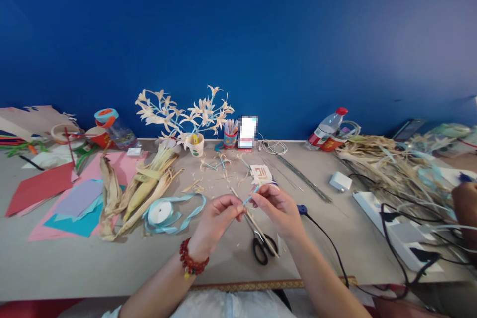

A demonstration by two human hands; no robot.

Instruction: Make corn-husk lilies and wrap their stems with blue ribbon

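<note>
My left hand (223,211), with red beads at its wrist, is closed in a pinch on a thin stem wrapped in light blue ribbon (246,201). At the stem's other end my right hand (279,208) pinches it too, fingertips close to those of the left. The fingers hide part of the stem. Black-handled scissors (261,248) and a pale stick (266,238) lie on the table under my hands. To the left rests a roll of light blue ribbon (160,212), its loose end curling toward my left hand. Small blue-stemmed flower pieces (218,163) lie beyond.
Corn husks (143,189) and coloured paper (76,213) lie left. Pale flowers stand in a paper cup (196,146) behind. Thin wires (305,179), a bottle (328,129) and a power strip (387,233) with cables are right. Another person's hand (464,203) appears at the right edge.
</note>
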